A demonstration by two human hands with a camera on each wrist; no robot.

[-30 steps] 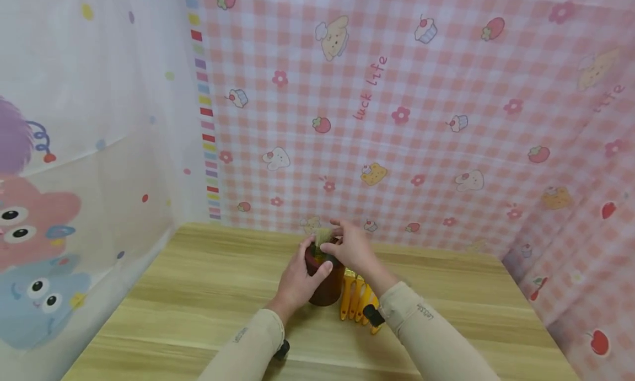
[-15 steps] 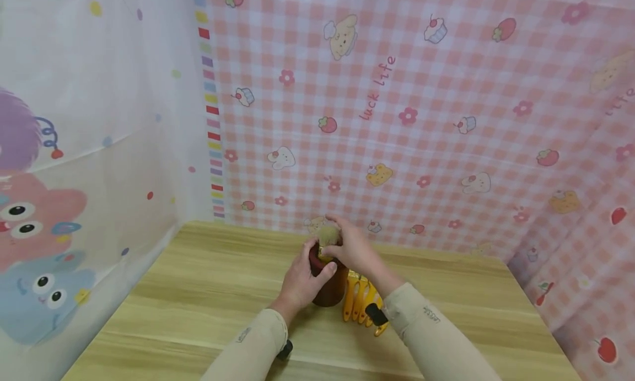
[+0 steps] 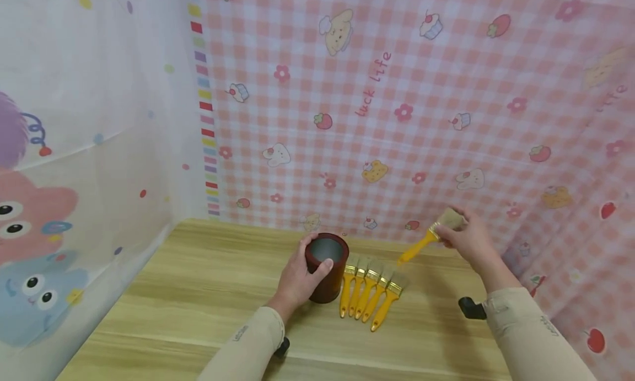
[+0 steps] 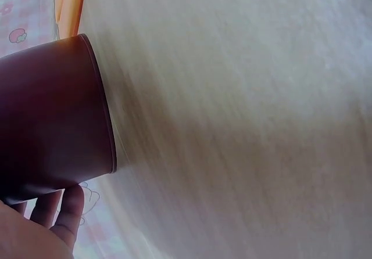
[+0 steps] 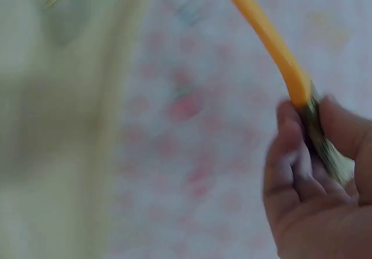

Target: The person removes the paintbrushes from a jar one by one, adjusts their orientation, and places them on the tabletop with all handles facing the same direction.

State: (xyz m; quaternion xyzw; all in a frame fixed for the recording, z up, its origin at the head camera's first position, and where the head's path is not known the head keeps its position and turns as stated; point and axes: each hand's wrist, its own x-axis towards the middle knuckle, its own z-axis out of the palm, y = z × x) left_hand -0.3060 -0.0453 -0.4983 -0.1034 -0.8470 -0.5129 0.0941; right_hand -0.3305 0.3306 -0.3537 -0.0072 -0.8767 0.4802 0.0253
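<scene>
In the head view my left hand (image 3: 297, 279) holds a dark red-brown cylindrical pot (image 3: 331, 282) upright, its thumb and fingers round the wall near the top. The pot's grey inside shows from above. Its smooth side (image 4: 52, 119) fills the left of the left wrist view. Off to the right, my right hand (image 3: 471, 240) pinches a paintbrush (image 3: 421, 246) at its metal band and bristles, raised above the table. The yellow handle (image 5: 267, 38) points away from the fingers, down and left in the head view. Fingers partly hide the bristles.
Several matching paintbrushes (image 3: 382, 309) lie fanned out on the wooden table (image 3: 198, 293) just right of the pot, bristles toward the back. A pink checked cloth (image 3: 397, 149) hangs behind the table, and a white printed cloth (image 3: 159, 122) hangs at the left.
The paintbrush has come up out of the pot, and my right hand has carried it to the right. My left hand stays on the pot.
</scene>
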